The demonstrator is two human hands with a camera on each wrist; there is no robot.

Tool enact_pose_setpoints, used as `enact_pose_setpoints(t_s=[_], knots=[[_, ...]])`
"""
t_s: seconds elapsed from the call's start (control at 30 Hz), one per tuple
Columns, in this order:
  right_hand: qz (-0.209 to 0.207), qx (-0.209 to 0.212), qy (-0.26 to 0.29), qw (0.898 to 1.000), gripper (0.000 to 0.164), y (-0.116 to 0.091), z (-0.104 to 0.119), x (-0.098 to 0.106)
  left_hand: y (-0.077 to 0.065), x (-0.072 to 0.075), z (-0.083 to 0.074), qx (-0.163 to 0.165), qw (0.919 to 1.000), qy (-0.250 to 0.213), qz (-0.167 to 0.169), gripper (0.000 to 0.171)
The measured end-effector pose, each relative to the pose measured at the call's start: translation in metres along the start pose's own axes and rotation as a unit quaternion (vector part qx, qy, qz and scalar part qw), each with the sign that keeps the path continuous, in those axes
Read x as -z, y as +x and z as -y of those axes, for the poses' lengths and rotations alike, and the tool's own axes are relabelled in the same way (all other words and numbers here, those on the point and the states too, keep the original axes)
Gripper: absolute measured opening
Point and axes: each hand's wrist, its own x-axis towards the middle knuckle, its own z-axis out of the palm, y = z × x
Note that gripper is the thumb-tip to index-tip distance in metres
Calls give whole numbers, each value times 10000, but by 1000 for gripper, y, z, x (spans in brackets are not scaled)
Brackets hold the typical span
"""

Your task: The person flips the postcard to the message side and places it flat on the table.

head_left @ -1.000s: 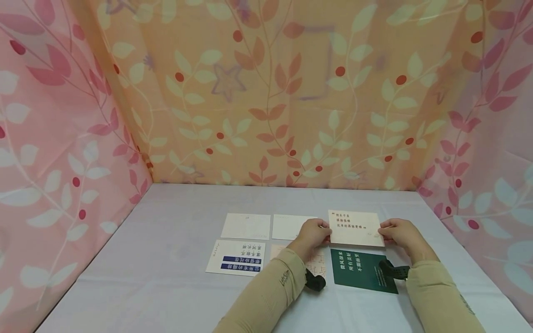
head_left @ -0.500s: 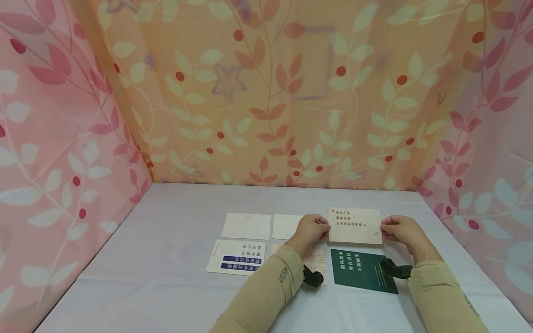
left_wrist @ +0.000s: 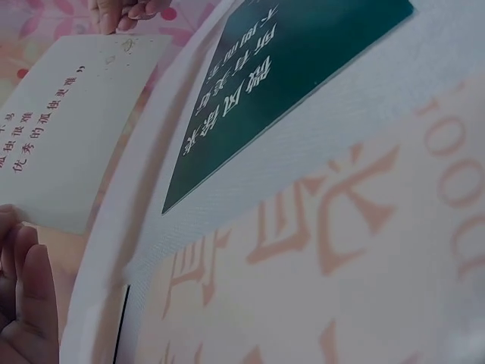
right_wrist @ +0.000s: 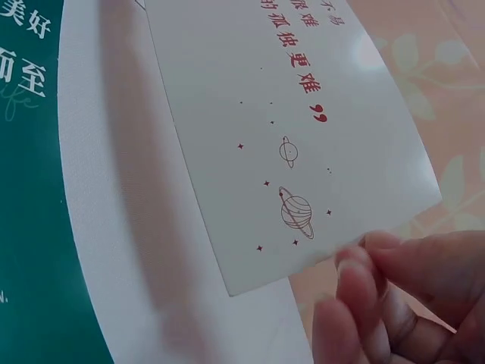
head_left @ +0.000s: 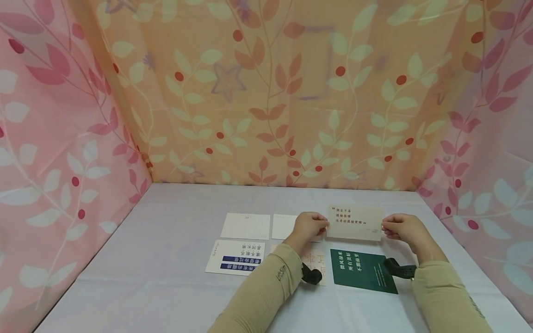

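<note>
A cream postcard (head_left: 354, 223) with red lettering is held up near the table's right side, tilted with its printed face toward me. My left hand (head_left: 308, 229) pinches its left edge between thumb and fingers. At the opposite edge, my right hand (head_left: 408, 231) pinches the card near a small planet drawing (right_wrist: 295, 212). Shadow falls on the cloth beneath the card in the right wrist view. A dark green postcard (head_left: 362, 270) with white writing lies just in front of it. Under the left forearm, a pale card with orange characters (left_wrist: 303, 227) is partly hidden.
Two whitish cards (head_left: 245, 226) lie in the back row, the right one partly covered by the left hand. A white card with blue bands (head_left: 235, 256) is at front left. Patterned cloth walls (head_left: 266, 92) enclose the white table (head_left: 137, 259).
Both hands have moved slightly up and away with the cream postcard, which now looks more raised and shaded. The cards lying on the table have stayed in place.
</note>
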Motion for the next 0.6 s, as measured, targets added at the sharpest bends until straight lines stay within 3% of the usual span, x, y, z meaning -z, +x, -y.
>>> enact_pose_setpoints(t_s=[0.23, 0.6], knots=[[170, -145, 500, 9985, 34, -1, 2, 0, 2, 0, 1, -37, 9997, -242, -9, 6], [533, 116, 886, 9946, 62, 0, -2, 3, 1, 3, -3, 125, 9996, -263, 21, 9]])
